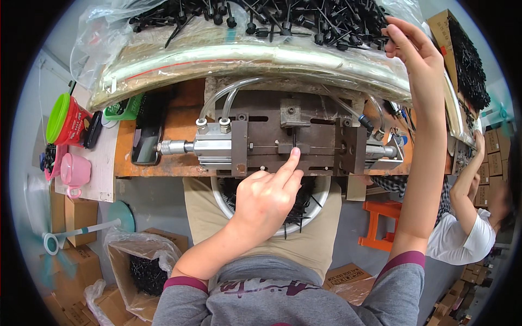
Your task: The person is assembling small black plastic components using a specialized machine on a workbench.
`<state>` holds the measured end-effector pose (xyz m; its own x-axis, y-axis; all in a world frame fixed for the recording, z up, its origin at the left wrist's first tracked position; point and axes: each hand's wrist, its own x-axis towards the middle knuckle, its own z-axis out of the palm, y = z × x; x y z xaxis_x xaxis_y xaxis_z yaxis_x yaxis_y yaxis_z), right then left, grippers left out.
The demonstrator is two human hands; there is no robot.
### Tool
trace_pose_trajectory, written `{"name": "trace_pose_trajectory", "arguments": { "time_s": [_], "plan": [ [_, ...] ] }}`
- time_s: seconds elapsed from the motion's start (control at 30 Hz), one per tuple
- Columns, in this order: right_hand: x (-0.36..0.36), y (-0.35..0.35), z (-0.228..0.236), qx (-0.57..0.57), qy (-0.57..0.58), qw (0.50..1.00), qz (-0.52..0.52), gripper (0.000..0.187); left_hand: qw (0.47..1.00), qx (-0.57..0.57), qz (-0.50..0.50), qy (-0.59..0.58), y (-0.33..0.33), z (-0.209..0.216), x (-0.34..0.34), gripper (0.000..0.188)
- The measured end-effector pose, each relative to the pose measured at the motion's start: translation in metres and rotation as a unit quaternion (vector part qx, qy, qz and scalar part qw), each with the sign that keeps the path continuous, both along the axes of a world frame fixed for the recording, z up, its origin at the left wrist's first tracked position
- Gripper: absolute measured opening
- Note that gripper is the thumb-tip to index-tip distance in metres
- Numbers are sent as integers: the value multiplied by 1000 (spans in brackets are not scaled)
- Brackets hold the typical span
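Note:
My left hand point(266, 198) reaches over the front of a metal fixture point(318, 133). Its index finger is stretched out, the tip on a small black stemmed part point(294, 139) seated in the middle of the fixture; the other fingers are loosely bent. At the upper right, my right hand point(417, 51) is at the edge of a large heap of black stemmed plastic parts point(285, 24). Its thumb and fingertips close around a black piece there, partly hidden by the fingers.
Silver air cylinders point(213, 149) with clear hoses flank the fixture. A white-rimmed bucket point(324, 198) of black parts sits between my legs. To the left are a phone point(147, 142) and a pink cup point(74, 170). Another person point(462, 233) works at the right, near an orange stool point(376, 224).

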<state>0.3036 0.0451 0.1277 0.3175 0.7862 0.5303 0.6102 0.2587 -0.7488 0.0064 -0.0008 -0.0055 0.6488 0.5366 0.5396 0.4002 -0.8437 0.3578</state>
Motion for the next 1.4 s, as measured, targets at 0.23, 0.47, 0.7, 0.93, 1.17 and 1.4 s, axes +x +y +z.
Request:
{"name": "trace_pose_trajectory", "arguments": {
  "time_s": [0.23, 0.47, 0.7, 0.93, 1.17, 1.4],
  "plan": [
    [-24, -26, -11, 79, 381, 903, 183, 29, 999, -30, -5, 11, 1, 6, -3, 29],
    [-111, -92, -63, -64, 540, 806, 233, 29, 828, -457, -154, -286, 8, 41, -17, 59],
    [-122, -100, -74, -24, 511, 843, 166, 40, 880, -352, -208, -242, 5, 47, -31, 36],
    [-117, -111, -85, 46, 375, 923, 77, 33, 996, -77, -27, -38, -11, 4, -13, 28],
    [-126, -120, -75, -26, 320, 942, 99, 38, 1000, 3, 2, 1, 2, 2, 0, 28],
    [-124, -135, -76, -34, 122, 989, 78, 35, 1000, -3, -9, 27, 2, 5, -2, 29]
  ]
}}
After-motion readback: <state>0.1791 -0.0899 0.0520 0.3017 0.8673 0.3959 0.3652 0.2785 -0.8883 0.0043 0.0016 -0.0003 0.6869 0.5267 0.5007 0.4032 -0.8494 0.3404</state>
